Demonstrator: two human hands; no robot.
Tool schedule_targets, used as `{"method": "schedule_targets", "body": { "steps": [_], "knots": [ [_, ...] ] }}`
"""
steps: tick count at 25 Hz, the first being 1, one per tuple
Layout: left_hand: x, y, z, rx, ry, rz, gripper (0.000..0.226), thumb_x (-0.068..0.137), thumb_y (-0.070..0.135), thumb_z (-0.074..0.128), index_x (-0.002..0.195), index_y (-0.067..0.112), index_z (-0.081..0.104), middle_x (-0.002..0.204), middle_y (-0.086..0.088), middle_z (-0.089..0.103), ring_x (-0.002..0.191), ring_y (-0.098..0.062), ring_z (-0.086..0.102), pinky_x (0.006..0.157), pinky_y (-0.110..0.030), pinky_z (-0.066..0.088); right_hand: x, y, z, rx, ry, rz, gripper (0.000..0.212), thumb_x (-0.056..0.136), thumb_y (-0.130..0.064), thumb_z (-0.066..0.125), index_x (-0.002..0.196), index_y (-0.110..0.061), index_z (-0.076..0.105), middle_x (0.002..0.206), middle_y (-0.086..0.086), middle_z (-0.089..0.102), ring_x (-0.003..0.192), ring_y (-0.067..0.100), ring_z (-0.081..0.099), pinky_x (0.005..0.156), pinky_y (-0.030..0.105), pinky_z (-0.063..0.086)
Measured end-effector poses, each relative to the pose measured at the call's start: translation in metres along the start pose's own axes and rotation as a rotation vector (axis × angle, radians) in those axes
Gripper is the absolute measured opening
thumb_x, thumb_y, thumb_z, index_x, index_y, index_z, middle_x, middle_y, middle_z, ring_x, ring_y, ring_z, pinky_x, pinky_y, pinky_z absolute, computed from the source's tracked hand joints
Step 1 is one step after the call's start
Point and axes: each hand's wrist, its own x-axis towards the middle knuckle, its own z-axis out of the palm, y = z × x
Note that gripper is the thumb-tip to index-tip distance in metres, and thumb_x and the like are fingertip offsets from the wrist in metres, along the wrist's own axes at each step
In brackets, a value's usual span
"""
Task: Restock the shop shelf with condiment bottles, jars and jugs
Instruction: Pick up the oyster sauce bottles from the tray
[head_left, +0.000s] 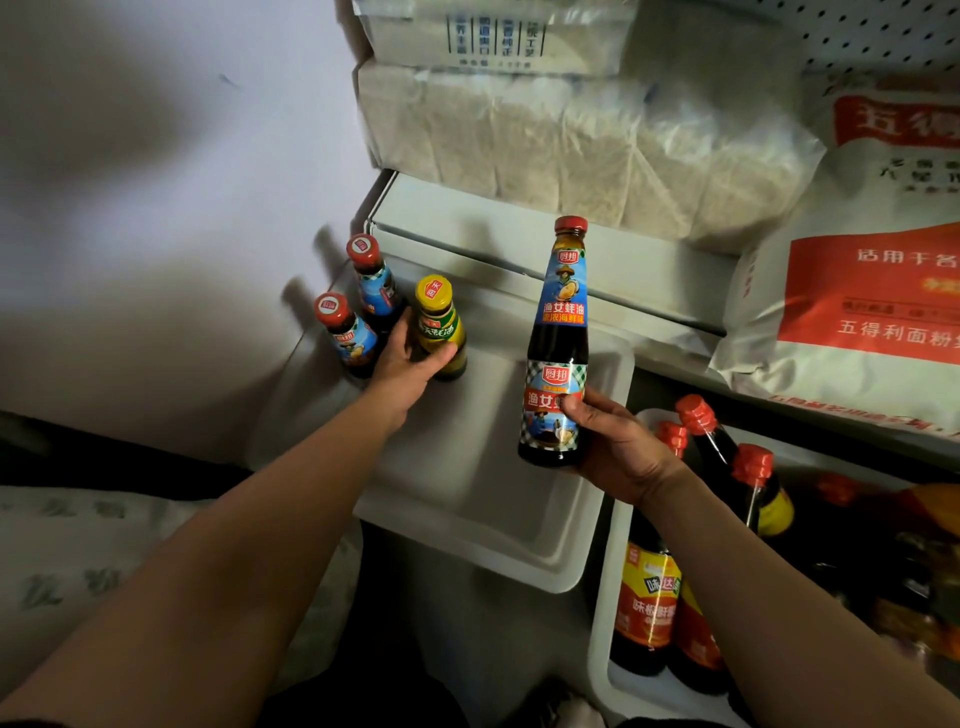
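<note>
My left hand (408, 358) grips a yellow-capped, green-labelled bottle (438, 322) standing at the back left of the white shelf (467, 467). Two red-capped, blue-labelled oyster sauce bottles (375, 280) (345, 332) stand upright just left of it, against the wall. My right hand (618, 447) holds a third, taller-looking oyster sauce bottle (556, 343) upright by its lower part, above the right side of the shelf.
A white bin (605, 623) at the lower right holds several dark sauce bottles with red caps (649, 603). Above the shelf, an upper shelf carries rice bags (571, 140) and a flour bag (872, 291). A pale wall (156, 208) lies left.
</note>
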Motion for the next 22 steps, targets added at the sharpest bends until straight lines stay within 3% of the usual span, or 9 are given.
{"method": "schedule_targets", "body": {
  "steps": [3,9,17,22],
  "knots": [
    [0.012,-0.004,-0.002,0.09,-0.025,0.018,0.085,0.08,0.011,0.079,0.151,0.023,0.034,0.143,0.006,0.051,0.128,-0.008,0.048,0.111,-0.029,0.036,0.005,0.002,-0.002,0.016,0.002,-0.005,0.086,0.059,-0.037,0.094,0.133,-0.01,0.06,0.122,0.017,0.068,0.11,0.033,0.067,0.088,0.048,0.057],
    [0.023,-0.012,0.001,0.145,-0.003,0.03,0.079,0.08,0.007,0.078,0.148,0.016,0.038,0.138,0.002,0.053,0.122,-0.01,0.05,0.107,-0.028,0.038,0.016,0.006,-0.008,0.035,0.009,-0.014,0.087,0.064,-0.037,0.091,0.138,-0.007,0.056,0.125,0.018,0.066,0.113,0.034,0.065,0.089,0.046,0.056],
    [0.036,-0.02,0.001,0.067,-0.03,0.052,0.078,0.076,0.003,0.08,0.141,0.016,0.038,0.131,0.0,0.057,0.118,-0.012,0.057,0.109,-0.037,0.043,0.03,0.011,-0.01,0.056,0.022,0.022,0.09,0.066,-0.037,0.09,0.141,-0.005,0.051,0.126,0.019,0.064,0.114,0.034,0.065,0.09,0.043,0.055],
    [0.039,-0.016,-0.001,0.042,-0.044,0.056,0.085,0.06,0.034,0.086,0.134,0.018,0.048,0.128,0.0,0.063,0.117,-0.014,0.06,0.106,-0.04,0.047,0.035,0.014,-0.011,0.085,0.029,0.04,0.092,0.065,-0.036,0.091,0.141,-0.004,0.051,0.125,0.02,0.064,0.112,0.034,0.065,0.091,0.043,0.055]
  ]
}}
